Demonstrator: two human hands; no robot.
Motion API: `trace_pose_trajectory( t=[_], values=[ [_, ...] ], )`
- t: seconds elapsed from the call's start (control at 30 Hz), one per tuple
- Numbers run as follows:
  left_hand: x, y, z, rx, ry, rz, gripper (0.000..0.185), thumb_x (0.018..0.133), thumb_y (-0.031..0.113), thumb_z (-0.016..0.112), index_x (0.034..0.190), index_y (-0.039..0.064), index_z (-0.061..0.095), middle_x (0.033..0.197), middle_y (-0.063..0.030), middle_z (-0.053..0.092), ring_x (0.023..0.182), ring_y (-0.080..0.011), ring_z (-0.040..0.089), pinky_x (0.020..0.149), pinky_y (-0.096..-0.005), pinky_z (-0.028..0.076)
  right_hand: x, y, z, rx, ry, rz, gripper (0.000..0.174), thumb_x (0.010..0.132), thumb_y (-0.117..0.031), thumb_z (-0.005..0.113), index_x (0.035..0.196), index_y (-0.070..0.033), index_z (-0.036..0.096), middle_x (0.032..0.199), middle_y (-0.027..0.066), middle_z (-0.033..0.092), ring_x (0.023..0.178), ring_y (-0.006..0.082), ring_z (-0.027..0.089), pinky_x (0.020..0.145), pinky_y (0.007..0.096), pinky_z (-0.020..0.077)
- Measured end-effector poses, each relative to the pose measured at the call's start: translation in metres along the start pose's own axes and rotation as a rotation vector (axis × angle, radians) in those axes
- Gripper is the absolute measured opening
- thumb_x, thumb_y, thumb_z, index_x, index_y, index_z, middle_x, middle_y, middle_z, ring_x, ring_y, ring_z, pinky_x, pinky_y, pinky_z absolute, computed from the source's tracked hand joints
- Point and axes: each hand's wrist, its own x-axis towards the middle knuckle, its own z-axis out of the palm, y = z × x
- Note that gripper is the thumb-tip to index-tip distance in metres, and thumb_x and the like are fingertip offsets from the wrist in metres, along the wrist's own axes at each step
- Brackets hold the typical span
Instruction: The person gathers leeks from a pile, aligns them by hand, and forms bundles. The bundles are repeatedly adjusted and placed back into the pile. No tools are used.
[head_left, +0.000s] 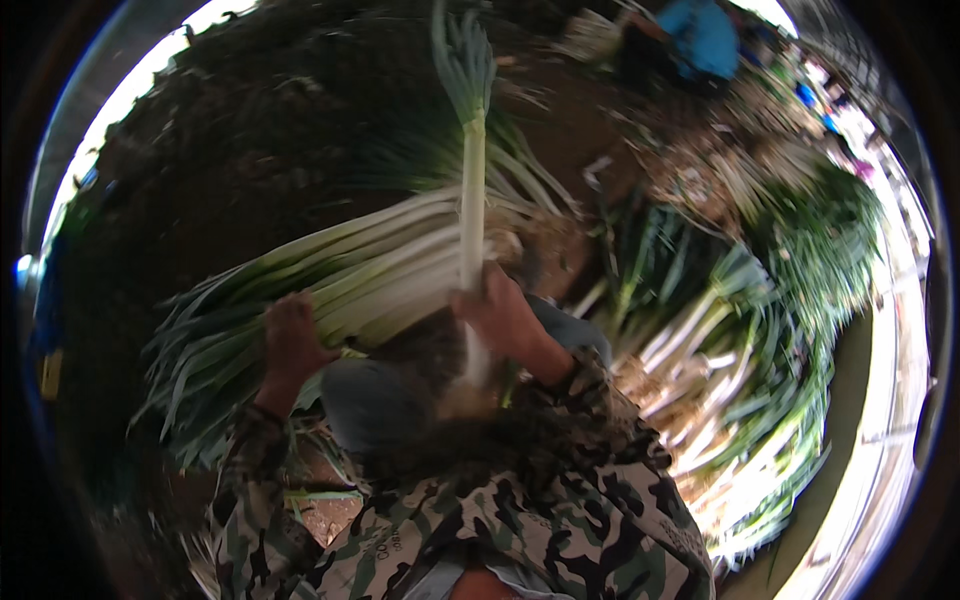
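Note:
My right hand (499, 311) is closed around the white stem of a single leek (472, 195). That leek stands roughly upright in the view, with its green leaves at the top and its blurred root end low between my knees. Before me lies a heap of leeks (397, 259), white ends to the right and leaves fanning to the lower left. At the left side of this heap is my left hand (294, 337), fingers apart, by the green part of the stems. Whether it presses on them is unclear.
More leeks (690, 330) with roots lie in a long pile on the right. Behind the near heap, other leeks (525, 165) rest on the brown soil (559, 112). A person in blue (701, 37) is at the upper right. Dark plant debris (247, 142) covers ground at the upper left.

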Motion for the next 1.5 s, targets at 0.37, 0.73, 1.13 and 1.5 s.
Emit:
trace_pose_trajectory(
  t=[0.37, 0.73, 1.13, 1.5],
  values=[
    [0.006, -0.003, 0.011, -0.017, -0.198, -0.022, 0.122, 0.07, 0.066, 0.092, 0.158, -0.003, 0.044, 0.147, -0.0283, 0.051, 0.143, -0.0491, 0.047, 0.124, -0.0657, 0.032, 0.043, 0.085, 0.043, -0.835, -0.324, -0.683, 0.051, 0.092, -0.024, 0.082, 0.134, -0.004, 0.063, 0.101, 0.0223, 0.075, 0.095, 0.0453, 0.074, 0.082, 0.0528, 0.0589],
    [-0.004, -0.001, 0.006, -0.031, -0.034, -0.004, 0.105, 0.061, 0.058, 0.095, 0.14, -0.002, 0.06, 0.133, -0.0224, 0.061, 0.131, -0.0414, 0.055, 0.12, -0.0577, 0.037, 0.064, 0.121, 0.052, -0.775, -0.405, -0.589, 0.045, 0.093, -0.021, 0.08, 0.133, -0.009, 0.064, 0.109, 0.0241, 0.075, 0.1, 0.0482, 0.072, 0.084, 0.0541, 0.0583],
    [-0.001, -0.005, 0.004, 0.055, -0.06, -0.006, 0.117, 0.063, 0.071, 0.089, 0.148, -0.002, 0.053, 0.135, -0.0246, 0.057, 0.127, -0.0418, 0.054, 0.121, -0.0588, 0.035, 0.057, 0.083, 0.08, -0.672, -0.33, -0.334, 0.046, 0.095, -0.019, 0.075, 0.134, 0.002, 0.065, 0.097, 0.0224, 0.077, 0.088, 0.0392, 0.078, 0.078, 0.0493, 0.0624],
    [0.006, -0.011, 0.024, -0.142, 0.028, 0.008, 0.123, 0.072, 0.081, 0.081, 0.157, -0.001, 0.048, 0.152, -0.0276, 0.051, 0.144, -0.0445, 0.048, 0.124, -0.0613, 0.031, 0.038, 0.065, 0.051, 0.139, -0.66, 0.135, 0.033, 0.114, -0.024, 0.058, 0.136, 0.001, 0.059, 0.08, -0.0016, 0.057, 0.06, 0.005, 0.05, 0.053, 0.0231, 0.0438]
  ],
)
